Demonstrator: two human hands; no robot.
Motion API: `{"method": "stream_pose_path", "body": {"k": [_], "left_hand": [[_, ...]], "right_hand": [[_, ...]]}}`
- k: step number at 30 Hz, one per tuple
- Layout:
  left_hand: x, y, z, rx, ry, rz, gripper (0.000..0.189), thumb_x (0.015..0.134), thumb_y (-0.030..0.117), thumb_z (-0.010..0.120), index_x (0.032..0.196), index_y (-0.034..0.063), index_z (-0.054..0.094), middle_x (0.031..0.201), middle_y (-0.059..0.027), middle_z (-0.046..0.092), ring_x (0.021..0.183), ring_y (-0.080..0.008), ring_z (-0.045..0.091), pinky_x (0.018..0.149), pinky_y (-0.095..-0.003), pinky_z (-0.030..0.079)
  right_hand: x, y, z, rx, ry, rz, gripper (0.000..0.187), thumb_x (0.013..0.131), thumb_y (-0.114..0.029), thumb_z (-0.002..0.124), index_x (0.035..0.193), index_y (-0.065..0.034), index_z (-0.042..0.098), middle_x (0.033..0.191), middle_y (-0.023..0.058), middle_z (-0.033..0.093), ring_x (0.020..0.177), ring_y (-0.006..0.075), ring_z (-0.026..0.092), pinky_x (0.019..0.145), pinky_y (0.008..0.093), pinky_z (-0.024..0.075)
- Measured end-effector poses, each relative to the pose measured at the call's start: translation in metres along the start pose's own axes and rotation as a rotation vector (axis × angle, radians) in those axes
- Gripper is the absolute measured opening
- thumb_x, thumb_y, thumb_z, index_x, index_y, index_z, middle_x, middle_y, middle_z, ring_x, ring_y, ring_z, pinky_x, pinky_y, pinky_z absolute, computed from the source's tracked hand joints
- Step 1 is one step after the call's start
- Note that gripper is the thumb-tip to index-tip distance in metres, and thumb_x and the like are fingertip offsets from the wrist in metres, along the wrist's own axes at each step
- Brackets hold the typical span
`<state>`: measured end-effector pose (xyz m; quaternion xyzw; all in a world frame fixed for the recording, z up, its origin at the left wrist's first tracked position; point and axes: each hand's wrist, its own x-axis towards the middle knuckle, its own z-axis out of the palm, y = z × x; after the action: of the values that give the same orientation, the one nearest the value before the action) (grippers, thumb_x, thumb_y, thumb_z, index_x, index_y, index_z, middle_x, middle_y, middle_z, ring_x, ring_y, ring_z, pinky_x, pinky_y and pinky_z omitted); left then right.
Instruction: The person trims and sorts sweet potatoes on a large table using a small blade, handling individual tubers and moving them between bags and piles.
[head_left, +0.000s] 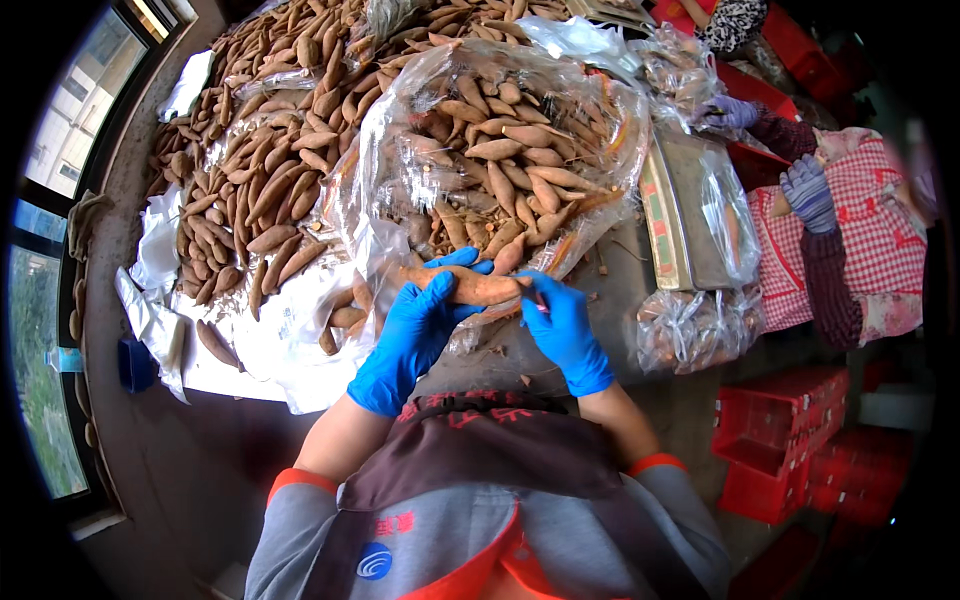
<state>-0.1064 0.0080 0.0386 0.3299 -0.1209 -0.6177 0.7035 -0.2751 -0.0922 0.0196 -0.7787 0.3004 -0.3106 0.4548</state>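
Observation:
My left hand (420, 330), in a blue glove, holds a long sweet potato (480, 286) level in front of me. At its right end is my right hand (559, 322), also blue-gloved, its fingers closed on a small, thin pinkish tool that is mostly hidden. Just beyond both hands lies a large open clear plastic bag (375, 112) filled with sweet potatoes (499, 150). Left of my hands, a thin white plastic bag (300, 315) has several sweet potatoes in it.
Loose sweet potatoes (277, 187) are heaped at the left. A platform scale (675, 217) stands to the right, near tied bags of sweet potatoes (697, 326). Beside it is a co-worker in a checked apron (870, 210) and gloves. Red plastic crates (780, 420) are stacked at lower right.

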Motion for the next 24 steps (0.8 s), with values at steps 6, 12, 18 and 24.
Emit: {"method": "stream_pose_path", "body": {"k": [6, 12, 18, 24], "left_hand": [[-0.001, -0.014, -0.027, 0.055, 0.136, -0.082, 0.049, 0.086, 0.027, 0.061, 0.122, -0.0033, 0.047, 0.116, -0.0161, 0.056, 0.105, -0.0268, 0.057, 0.089, -0.0384, 0.048], [-0.005, 0.008, -0.014, -0.035, -0.018, -0.072, 0.044, 0.082, 0.024, 0.061, 0.116, 0.0, 0.048, 0.114, -0.0151, 0.056, 0.106, -0.0305, 0.056, 0.094, -0.044, 0.045], [-0.005, -0.013, -0.054, -0.316, 0.127, -0.15, 0.023, 0.082, 0.012, 0.056, 0.101, 0.0001, 0.054, 0.103, -0.0159, 0.058, 0.098, -0.031, 0.056, 0.093, -0.0463, 0.045], [0.002, -0.008, -0.059, -0.296, 0.165, -0.189, 0.017, 0.083, 0.018, 0.06, 0.086, 0.0035, 0.052, 0.084, -0.0091, 0.054, 0.079, -0.0248, 0.056, 0.081, -0.0424, 0.048]], "right_hand": [[0.0, 0.026, 0.012, -0.185, -0.167, 0.026, 0.019, 0.078, -0.01, 0.058, 0.097, -0.0059, 0.057, 0.076, 0.0211, 0.058, 0.071, 0.0414, 0.056, 0.056, 0.0444, 0.0448], [0.008, 0.084, 0.003, 0.291, -0.104, 0.526, 0.016, 0.09, -0.011, 0.051, 0.088, -0.0028, 0.065, 0.064, -0.0019, 0.052, 0.057, 0.0054, 0.049, 0.054, 0.0248, 0.0436], [0.125, 0.116, -0.052, -0.399, 0.428, -0.272, 0.024, 0.087, -0.005, 0.049, 0.106, -0.0082, 0.062, 0.075, 0.0095, 0.062, 0.076, 0.0264, 0.06, 0.067, 0.0336, 0.0475], [0.155, 0.157, -0.07, -0.883, -0.082, 0.33, 0.019, 0.083, -0.021, 0.056, 0.096, -0.0088, 0.063, 0.086, 0.0154, 0.064, 0.078, 0.0373, 0.06, 0.069, 0.0424, 0.0479]]}}
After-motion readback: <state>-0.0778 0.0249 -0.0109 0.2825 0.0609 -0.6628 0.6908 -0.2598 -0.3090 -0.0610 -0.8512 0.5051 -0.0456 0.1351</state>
